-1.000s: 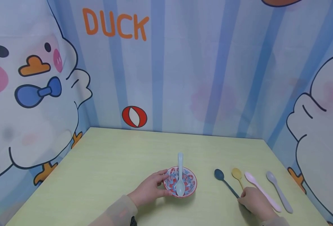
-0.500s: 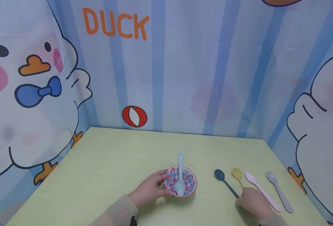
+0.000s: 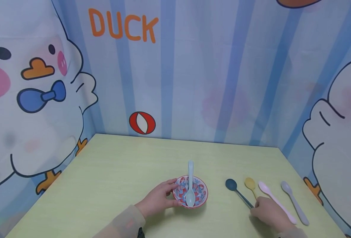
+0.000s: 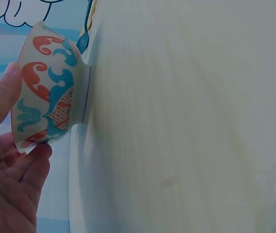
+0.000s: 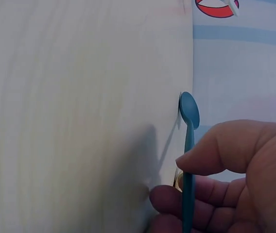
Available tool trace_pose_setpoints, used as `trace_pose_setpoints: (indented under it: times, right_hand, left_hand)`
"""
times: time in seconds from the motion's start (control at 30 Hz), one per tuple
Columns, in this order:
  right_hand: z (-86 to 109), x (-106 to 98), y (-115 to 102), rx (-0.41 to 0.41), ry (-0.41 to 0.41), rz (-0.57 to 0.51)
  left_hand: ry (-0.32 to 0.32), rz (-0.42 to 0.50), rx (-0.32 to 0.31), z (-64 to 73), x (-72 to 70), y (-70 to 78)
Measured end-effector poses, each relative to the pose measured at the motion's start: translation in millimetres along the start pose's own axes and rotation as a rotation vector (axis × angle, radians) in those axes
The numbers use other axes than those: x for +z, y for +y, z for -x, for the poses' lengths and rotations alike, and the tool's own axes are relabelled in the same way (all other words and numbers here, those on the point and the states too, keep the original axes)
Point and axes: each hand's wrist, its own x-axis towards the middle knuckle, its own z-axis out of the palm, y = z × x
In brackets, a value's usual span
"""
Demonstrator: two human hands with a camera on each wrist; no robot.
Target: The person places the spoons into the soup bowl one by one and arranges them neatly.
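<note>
My left hand (image 3: 157, 198) grips a small bowl (image 3: 200, 191) with a red and blue pattern, thumb and fingers at opposite sides of its rim. Seen from the left wrist, the bowl (image 4: 50, 92) stands upright on its foot. A pale blue spoon (image 3: 190, 178) rests in it, scoop down, handle leaning over the far rim. My right hand (image 3: 269, 211) pinches the handle of a dark teal spoon (image 3: 231, 184) between thumb and fingers. That teal spoon (image 5: 190, 107) points its scoop away from me; the handle's end is hidden by the hand in the head view.
A yellow spoon (image 3: 250, 182) lies right beside the teal one, its handle partly under my right hand. Farther right lie a pink spoon (image 3: 264, 187) and a grey-lilac spoon (image 3: 295, 203). A duck-print cloth (image 3: 187, 82) rises behind the pale yellow table (image 3: 128, 158).
My right hand has shifted only slightly at the teal spoon's handle. The left hand, the bowl and the other spoons keep their places.
</note>
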Motion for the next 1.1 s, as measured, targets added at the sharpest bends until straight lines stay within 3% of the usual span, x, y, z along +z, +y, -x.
trace_pose_setpoints:
  times: [0.57,0.83,1.1]
  right_hand:
    - [-3.8,-1.1,1.1,0.022,-0.062,-0.101]
    - [-2.0,-4.1,2.7,0.144,-0.098,-0.354]
    - [-2.6,-9.8,6.5,0.194,-0.084,-0.528]
  left_hand:
    - [-0.011,-0.001,-0.032,-2.5,1.3,-2.9]
    - [-0.007,-0.003,-0.033,-1.9,1.1,-2.4]
    - [-0.009,0.031,-0.007,-1.2,1.0,-2.4]
